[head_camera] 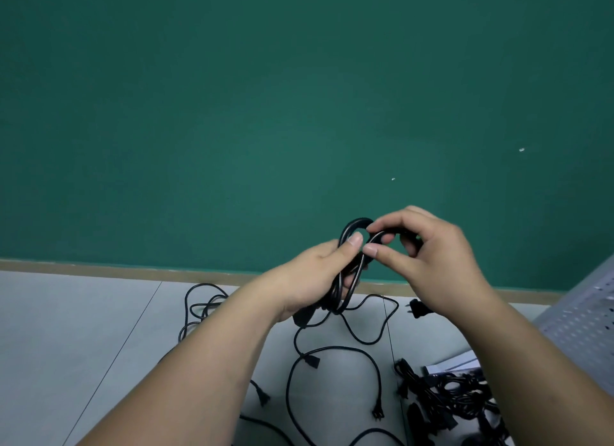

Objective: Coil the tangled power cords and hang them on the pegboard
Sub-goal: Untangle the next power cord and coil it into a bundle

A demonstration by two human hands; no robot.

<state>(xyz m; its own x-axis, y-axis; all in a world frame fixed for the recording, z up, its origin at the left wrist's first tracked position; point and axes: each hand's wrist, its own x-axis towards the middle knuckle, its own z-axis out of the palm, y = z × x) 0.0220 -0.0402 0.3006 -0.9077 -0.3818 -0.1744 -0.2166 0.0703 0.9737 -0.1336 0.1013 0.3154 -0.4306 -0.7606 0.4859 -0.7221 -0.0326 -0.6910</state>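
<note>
left hand (315, 272) grips half-wound power cord coil (360, 221), right hand (428, 246) pinches next loop. loose cords (312, 360) litter floor; none hung on the visible pegboard (584, 316).

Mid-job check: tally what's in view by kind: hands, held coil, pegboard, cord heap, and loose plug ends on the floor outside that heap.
Bare hands: 2 (left hand, right hand)
black cord coil, gripped by both: 1
grey perforated pegboard: 1
tangled heap of black cords: 1
black plug ends on the grey tiled floor: 4
Total: 9
</note>
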